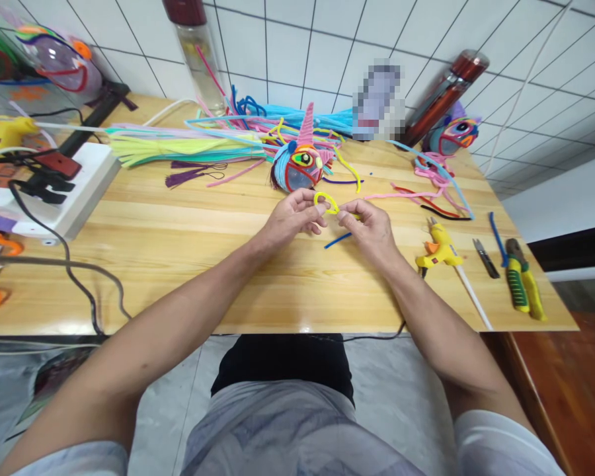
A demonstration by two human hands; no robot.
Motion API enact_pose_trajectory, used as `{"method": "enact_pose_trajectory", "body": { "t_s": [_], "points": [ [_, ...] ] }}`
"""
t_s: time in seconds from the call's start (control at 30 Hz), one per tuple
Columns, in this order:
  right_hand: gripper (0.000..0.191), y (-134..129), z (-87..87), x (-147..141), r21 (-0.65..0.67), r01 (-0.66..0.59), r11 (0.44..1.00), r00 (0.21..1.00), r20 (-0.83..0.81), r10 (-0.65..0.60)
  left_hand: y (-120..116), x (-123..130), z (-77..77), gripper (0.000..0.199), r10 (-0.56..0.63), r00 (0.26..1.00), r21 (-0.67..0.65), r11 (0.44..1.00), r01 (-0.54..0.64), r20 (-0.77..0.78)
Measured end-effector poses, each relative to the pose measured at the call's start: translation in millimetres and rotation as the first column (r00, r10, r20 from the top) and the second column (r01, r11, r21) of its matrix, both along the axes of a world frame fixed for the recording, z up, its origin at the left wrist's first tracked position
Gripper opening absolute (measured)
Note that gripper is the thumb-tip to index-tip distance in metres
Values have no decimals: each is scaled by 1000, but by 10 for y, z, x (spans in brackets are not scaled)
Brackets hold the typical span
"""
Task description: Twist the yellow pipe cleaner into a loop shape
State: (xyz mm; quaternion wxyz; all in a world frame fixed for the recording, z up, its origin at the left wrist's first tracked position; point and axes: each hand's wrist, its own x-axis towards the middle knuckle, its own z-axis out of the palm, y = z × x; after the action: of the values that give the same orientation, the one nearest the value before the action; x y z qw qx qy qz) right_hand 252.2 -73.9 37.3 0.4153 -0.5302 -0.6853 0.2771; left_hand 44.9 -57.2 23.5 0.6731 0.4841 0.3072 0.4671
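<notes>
Yellow pipe cleaner (326, 200), bent into a small loop, is held above the wooden table (188, 264) between both hands, just in front of the finished unicorn-like pipe-cleaner head (300, 164). Left hand (292, 217): thumb and forefinger pressed together on the loop's left side, remaining fingers curled beneath. Right hand (369, 228): fingertips pinched on the loop's right end, where the two runs of wire appear to meet; whether that end is already twisted shut cannot be told at this size. The loop arches up between the two grips, so that most of its curve stands free above the fingers and only its lower ends are covered.

Step in hand, as judged: shaping or closing a loop by bending the wire between opposed pinches. The next move likely calls for a steady hold on the left side while the right fingertips turn or press the end, with light force so that the curve does not flatten.

A short blue pipe cleaner (338, 240) lies on the table just below the right hand, apart from it. To the right lie a yellow glue gun (440, 250), small snips (485, 258) and green-handled pliers (521, 283). A bundle of coloured pipe cleaners (188, 142) stretches along the far side of the table.
</notes>
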Motion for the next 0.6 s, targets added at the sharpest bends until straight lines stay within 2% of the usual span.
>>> {"method": "enact_pose_trajectory", "body": {
  "t_s": [0.13, 0.33, 0.47, 0.6],
  "points": [
    [21, -5, 19, -38, -135, -14, 991, 986, -169, -9, 25, -8, -43, 47, -32, 999, 73, 997, 34, -21],
    [26, -24, 70, -86, -240, -114, 964, 959, -280, 44, 18, -17, -42, 45, 2, 999, 126, 992, 4, -49],
    [21, -41, 98, -94, -273, -137, 952, 954, -294, 53, 11, -27, -13, 45, 9, 999, 106, 994, -5, -39],
    [15, -43, 98, -97, -282, -131, 950, 956, -290, 46, 23, -34, 34, 44, 60, 998, 2, 998, -60, 28]
  ]
}}
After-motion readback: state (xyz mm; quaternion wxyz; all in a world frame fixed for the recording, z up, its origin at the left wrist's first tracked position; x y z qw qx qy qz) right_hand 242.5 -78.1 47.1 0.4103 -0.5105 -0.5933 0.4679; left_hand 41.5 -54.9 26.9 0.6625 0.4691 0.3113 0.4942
